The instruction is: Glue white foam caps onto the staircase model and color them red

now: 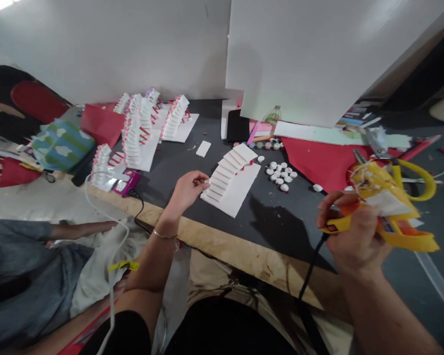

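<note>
My right hand (355, 231) is wrapped round the handle of a yellow glue gun (387, 197), held above the table with its metal nozzle pointing up and away. In the middle lies a small model staircase (225, 175), its white foam steps curving up from a white base board (239, 199). My left hand (188, 190) is at the lower left edge of the steps, thumb and fingers pinched on a small white piece, partly hidden. Right of the model is a cluster of small white round pieces (281, 173), some with red showing beneath.
Several similar finished-looking models (136, 133) stand at the back left. A purple box (128, 183) with a cable sits at the front left edge. Red sheet (314, 165), yellow scissors (422, 190) and a white card (203, 149) lie around. A person in grey (40, 276) is at left.
</note>
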The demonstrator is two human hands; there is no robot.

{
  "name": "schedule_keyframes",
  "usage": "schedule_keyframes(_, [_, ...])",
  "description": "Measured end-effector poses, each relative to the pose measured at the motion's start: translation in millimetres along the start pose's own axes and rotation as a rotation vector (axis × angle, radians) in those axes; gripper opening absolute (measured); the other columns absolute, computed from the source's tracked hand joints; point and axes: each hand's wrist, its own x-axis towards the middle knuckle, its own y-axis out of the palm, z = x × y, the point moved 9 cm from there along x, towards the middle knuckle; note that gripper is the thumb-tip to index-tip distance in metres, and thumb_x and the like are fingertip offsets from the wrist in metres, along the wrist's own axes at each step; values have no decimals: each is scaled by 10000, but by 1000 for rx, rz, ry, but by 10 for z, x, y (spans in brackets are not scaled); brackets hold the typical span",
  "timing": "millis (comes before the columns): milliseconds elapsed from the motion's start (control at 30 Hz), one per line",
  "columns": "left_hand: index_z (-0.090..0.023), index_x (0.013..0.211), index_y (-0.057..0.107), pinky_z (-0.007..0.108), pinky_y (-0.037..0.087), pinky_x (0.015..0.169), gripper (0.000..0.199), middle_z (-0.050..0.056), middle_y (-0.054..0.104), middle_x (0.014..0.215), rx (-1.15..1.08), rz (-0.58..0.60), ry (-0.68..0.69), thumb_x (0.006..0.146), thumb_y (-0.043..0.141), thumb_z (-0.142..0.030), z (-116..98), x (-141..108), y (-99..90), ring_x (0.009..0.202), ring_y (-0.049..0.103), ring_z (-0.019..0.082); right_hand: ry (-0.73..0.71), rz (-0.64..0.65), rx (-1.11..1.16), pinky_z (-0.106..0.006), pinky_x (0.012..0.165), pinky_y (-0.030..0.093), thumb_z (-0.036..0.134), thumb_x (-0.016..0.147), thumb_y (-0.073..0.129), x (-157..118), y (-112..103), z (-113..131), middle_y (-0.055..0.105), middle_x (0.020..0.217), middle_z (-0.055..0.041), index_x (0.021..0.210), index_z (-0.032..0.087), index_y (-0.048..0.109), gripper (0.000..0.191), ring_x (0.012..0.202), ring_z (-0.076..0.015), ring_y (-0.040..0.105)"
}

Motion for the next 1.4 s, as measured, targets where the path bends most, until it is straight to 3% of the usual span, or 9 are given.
schedule_keyframes(267, [-209, 845, 747, 285, 467, 750, 91, 5, 662, 762, 117, 21, 36, 758, 772, -213, 25, -12, 51, 723, 582, 158, -20, 31, -44, -236, 343, 376, 629, 865, 645, -2, 8, 11, 577, 753, -15, 755, 217, 609, 427, 466, -110, 488])
schedule_keyframes(867, [-201, 880, 702, 310, 514, 821, 44, 29, 684, 899, 336, -37, 40, 846, 684, -182, 27, -11, 41, 829, 637, 172, -36, 48, 0, -221, 338, 406, 614, 881, 643, -13, 26, 19, 584, 771, -13, 780, 222, 637, 405, 546, -139, 542])
schedule_keyframes(1000, [-202, 897, 690, 305, 511, 815, 61, 17, 693, 877, 309, -6, 22, 840, 707, -190, 28, -25, 82, 809, 639, 166, -17, 62, 4, -219, 339, 409, 607, 884, 645, -13, 38, 6, 584, 769, -10, 776, 224, 629, 398, 538, -133, 535])
schedule_keyframes(1400, [-198, 854, 674, 303, 523, 823, 51, 17, 727, 852, 252, -63, -21, 819, 709, -183, 81, -19, 89, 796, 662, 165, -10, 52, -5, -214, 335, 395, 675, 846, 664, 1, 53, 21, 567, 755, -14, 752, 221, 617, 465, 537, -133, 537])
